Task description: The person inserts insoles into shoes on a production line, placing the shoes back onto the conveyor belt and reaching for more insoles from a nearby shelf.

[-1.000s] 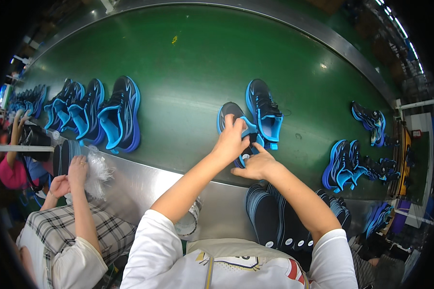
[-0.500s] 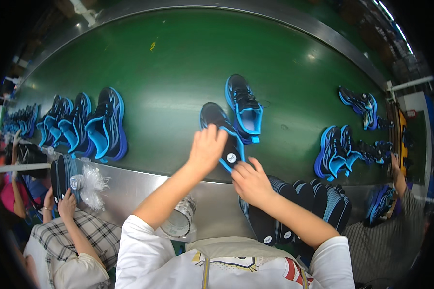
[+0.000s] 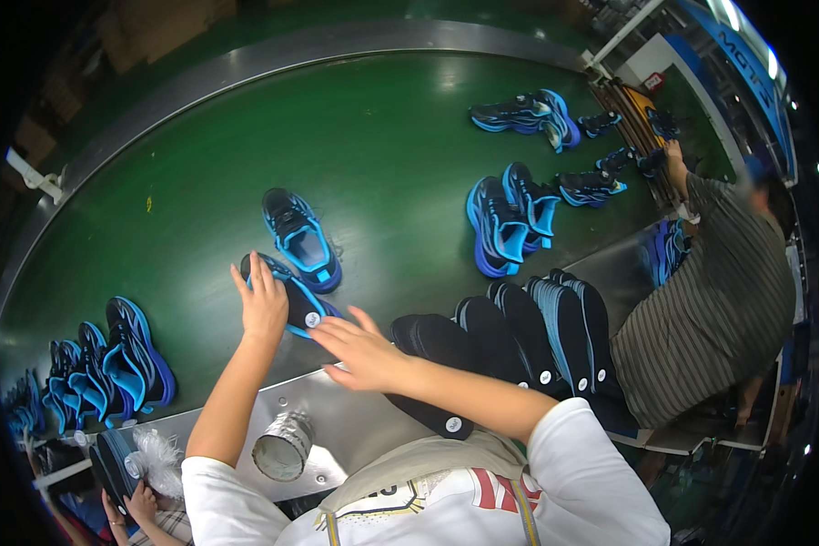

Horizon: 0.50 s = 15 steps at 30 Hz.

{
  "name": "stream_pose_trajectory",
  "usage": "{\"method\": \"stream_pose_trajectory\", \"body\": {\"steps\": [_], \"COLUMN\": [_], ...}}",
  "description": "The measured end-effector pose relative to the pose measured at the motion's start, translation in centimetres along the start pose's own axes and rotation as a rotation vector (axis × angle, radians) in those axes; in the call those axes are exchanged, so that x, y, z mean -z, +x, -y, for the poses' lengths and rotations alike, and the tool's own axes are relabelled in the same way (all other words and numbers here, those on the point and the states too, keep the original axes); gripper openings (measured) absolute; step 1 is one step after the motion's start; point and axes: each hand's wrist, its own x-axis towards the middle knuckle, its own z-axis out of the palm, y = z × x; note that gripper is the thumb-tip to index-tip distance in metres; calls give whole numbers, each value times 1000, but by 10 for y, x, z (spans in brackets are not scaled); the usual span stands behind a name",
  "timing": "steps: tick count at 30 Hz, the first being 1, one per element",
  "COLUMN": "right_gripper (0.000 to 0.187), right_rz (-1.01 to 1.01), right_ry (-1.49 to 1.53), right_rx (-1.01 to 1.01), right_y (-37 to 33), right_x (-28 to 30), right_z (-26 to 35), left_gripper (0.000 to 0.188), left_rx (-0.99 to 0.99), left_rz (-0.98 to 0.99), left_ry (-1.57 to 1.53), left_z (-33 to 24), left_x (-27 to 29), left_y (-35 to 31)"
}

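My left hand (image 3: 264,298) is wrapped over the front of a black and blue sneaker (image 3: 328,308). From the shoe's opening shows the heel end of a black insole (image 3: 298,303) with a round white label. The fingers of my right hand (image 3: 366,353) are stretched out at that heel end, the thumb apart; whether they press on it I cannot tell. Just beyond stands a matching sneaker (image 3: 302,241), its toe pointing away from me. How far the insole reaches inside the shoe is hidden.
Stacks of black insoles (image 3: 496,332) lie at my right on the metal ledge (image 3: 346,400). A round container (image 3: 284,446) stands near me. More sneakers (image 3: 510,223) sit on the green belt (image 3: 391,182), left and right. A co-worker (image 3: 710,300) works at right; another's hands (image 3: 139,503) show lower left.
The view has turned to the right, so the belt and shoes appear farther left. My right hand's fingers have spread more at the insole's heel. My left hand stays on the sneaker's front.
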Motion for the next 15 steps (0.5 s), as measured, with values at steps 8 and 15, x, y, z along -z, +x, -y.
{"method": "stream_pose_trajectory", "body": {"steps": [8, 15], "right_gripper": [36, 45], "right_rz": [-181, -86], "right_ry": [-367, -99], "right_rx": [-566, -938], "right_y": [-163, -190], "right_x": [84, 59], "right_z": [16, 16], "left_gripper": [18, 25], "left_rx": [511, 772], "left_rz": [-80, -90], "left_ry": [-1102, -1619], "left_z": [74, 61], "left_x": [42, 43], "left_y": [18, 55]}}
